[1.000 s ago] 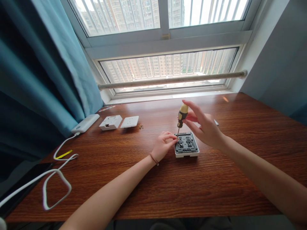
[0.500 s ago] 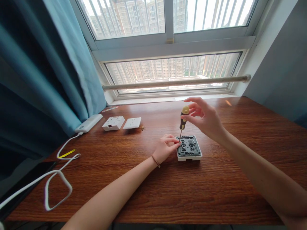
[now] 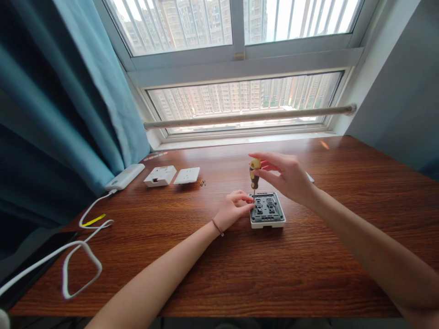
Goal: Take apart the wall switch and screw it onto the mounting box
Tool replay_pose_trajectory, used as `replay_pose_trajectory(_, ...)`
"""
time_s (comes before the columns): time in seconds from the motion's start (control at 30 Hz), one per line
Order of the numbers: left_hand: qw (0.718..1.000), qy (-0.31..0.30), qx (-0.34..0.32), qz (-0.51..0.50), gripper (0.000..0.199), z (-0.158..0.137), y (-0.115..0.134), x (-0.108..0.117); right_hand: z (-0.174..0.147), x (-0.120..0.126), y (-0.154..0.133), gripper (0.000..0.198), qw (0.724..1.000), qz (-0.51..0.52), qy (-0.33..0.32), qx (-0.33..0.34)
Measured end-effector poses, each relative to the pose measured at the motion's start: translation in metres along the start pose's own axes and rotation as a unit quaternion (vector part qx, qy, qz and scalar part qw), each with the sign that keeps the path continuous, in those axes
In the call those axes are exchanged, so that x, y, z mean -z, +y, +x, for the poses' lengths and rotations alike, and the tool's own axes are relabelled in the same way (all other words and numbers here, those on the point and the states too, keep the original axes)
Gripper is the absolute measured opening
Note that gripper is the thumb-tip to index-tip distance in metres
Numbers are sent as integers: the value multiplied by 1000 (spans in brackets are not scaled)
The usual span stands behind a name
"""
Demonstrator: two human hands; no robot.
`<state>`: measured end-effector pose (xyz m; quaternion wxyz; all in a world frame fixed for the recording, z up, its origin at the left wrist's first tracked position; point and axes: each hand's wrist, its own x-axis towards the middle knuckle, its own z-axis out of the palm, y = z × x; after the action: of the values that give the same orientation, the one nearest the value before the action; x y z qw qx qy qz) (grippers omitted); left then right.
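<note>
A wall switch (image 3: 267,208) with a grey inner frame on a white box lies flat on the table. My right hand (image 3: 283,176) is closed on the yellow-and-black handle of a screwdriver (image 3: 254,176), which stands nearly upright. Its thin shaft points down at the left side of the grey frame. My left hand (image 3: 233,210) is at that same edge, thumb and index finger pinched together around the screwdriver's tip. Whatever sits between those fingertips is too small to make out.
Left of the hands lie a white box (image 3: 160,176), a white socket panel (image 3: 187,176) and several small brass screws (image 3: 203,183). A white power bank (image 3: 125,177) with a cable (image 3: 89,250) is by the curtain, near a yellow strip (image 3: 93,220). A white piece (image 3: 310,177) shows behind my right wrist.
My right hand has shifted slightly left and down with the screwdriver, and its fingers have turned around the handle. My left hand keeps its pinch at the switch's edge. The whole view has moved a little.
</note>
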<state>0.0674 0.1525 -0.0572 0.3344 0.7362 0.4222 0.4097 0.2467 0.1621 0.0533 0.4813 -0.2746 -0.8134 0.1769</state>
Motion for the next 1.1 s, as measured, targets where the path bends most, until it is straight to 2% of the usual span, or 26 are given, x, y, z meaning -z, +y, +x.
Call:
replay_pose_trajectory(0.1,999,31,-44,-6,36,4,8,8,1,-1,-1,27,1000,-5,23,-8)
replay_pose_trajectory(0.27,970,100,-214,48,70,23,52,22,-2,-8,-1,24,997,-19,70,-14)
replay_pose_trajectory(0.33,952,112,-268,101,64,32,71,23,-2,-12,0,28,994,-32,98,-32)
replay_pose_trajectory(0.4,936,129,-292,147,45,39,83,22,-2,-14,3,37,990,-27,120,-63)
replay_pose_trajectory(0.5,938,150,-270,157,26,44,85,21,-7,-13,15,50,990,51,99,-86)
replay_pose_trajectory(0.6,965,143,-209,63,31,45,75,24,-28,-12,37,47,989,109,51,-90)
replay_pose_trajectory(0.67,978,116,-169,-25,37,45,68,28,-51,-12,54,45,992,85,7,-93)
replay_pose_trajectory(0.73,983,85,-138,-92,44,44,64,32,-75,-13,70,52,993,45,-42,-102)
replay_pose_trajectory(0.83,982,51,-121,-137,55,46,63,39,-99,-13,85,67,989,9,-103,-104)
replay_pose_trajectory(1.03,974,-36,-124,-186,45,49,66,46,-102,-9,80,97,976,4,-212,-57)
replay_pose_trajectory(1.1,972,-46,-128,-191,43,48,67,45,-100,-9,76,105,970,-11,-239,-40)
